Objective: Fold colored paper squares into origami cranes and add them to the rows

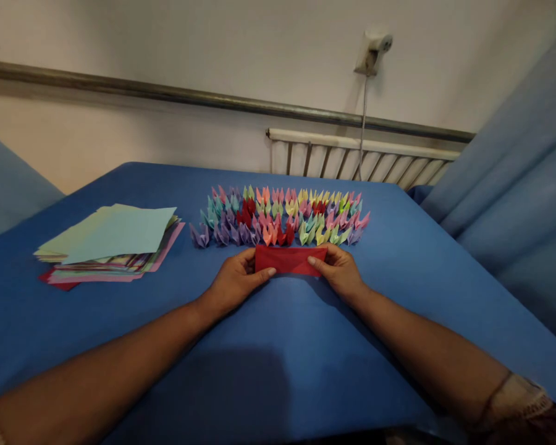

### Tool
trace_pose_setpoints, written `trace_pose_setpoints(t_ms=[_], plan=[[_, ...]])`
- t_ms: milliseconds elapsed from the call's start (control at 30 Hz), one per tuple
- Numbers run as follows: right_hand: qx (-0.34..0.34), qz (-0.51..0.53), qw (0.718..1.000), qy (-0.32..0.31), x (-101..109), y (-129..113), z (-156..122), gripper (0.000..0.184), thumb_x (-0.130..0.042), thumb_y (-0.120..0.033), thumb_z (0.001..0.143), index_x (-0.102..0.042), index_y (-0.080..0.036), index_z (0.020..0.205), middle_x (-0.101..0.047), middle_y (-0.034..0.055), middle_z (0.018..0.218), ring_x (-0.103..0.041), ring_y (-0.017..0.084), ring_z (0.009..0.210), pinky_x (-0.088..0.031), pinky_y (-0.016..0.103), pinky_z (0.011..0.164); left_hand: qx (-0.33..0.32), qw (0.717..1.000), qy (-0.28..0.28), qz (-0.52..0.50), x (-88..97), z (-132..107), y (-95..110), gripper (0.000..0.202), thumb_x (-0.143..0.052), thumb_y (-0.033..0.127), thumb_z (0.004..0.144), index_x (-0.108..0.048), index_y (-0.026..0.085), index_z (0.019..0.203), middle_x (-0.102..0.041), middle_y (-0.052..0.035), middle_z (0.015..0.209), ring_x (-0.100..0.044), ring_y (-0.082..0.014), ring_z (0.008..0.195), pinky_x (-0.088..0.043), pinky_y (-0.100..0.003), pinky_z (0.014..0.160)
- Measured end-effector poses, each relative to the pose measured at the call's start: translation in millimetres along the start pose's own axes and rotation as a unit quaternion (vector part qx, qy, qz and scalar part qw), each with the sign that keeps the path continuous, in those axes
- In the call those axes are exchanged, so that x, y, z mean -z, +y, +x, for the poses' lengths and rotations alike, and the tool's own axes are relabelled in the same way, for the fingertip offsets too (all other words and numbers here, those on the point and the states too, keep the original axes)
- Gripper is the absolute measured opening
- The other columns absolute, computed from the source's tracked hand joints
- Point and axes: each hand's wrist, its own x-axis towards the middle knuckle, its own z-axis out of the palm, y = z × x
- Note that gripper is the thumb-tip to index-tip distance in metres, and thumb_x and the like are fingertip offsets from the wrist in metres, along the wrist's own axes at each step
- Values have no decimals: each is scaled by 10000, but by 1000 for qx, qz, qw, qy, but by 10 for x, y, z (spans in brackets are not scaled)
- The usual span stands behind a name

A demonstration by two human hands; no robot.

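A red sheet of paper (290, 261), folded into a long rectangle, is held up between both hands over the table. My left hand (235, 277) pinches its left end, thumb in front and fingers behind. At the right end my right hand (343, 272) grips it the same way, the thumb lying across the front. Just beyond the paper stand rows of small folded paper cranes (287, 213) in pink, purple, yellow, green, blue and red. The fingers behind the paper are partly hidden.
On the left lies a stack of coloured paper sheets (120, 232), pale blue on top. A blue cloth covers the table (241, 383). Behind it are a wall pipe (189, 97), a radiator (333, 141) and a socket with a cord (369, 54). Blue curtains (514, 161) hang at right.
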Motion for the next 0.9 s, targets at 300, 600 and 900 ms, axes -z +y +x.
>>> trace_pose_setpoints(t_ms=[300,600,900], plan=[[-16,-28,997,-66,-14,-63,-42,349,-741,-524,706,-672,-185,750,-637,-17,656,-531,112,570,-466,257,589,33,999,33,-28,25,-3,73,232,-743,369,730,-668,151,763,-689,-10,668,-589,-118,579,-491,-235,588],[-1,-69,995,-75,-16,-61,-53,364,-726,-555,705,-683,-194,708,-591,-24,574,-484,109,526,-420,247,528,34,997,62,-31,25,-29,86,363,-793,379,680,-710,155,953,-745,-35,898,-670,-176,767,-542,-300,739],[31,-85,995,-34,-25,-95,-94,368,-696,-548,752,-658,-186,693,-583,-16,594,-490,114,554,-407,254,555,13,997,75,20,34,-45,71,305,-803,367,654,-696,159,851,-727,-20,818,-663,-181,744,-547,-305,737]])
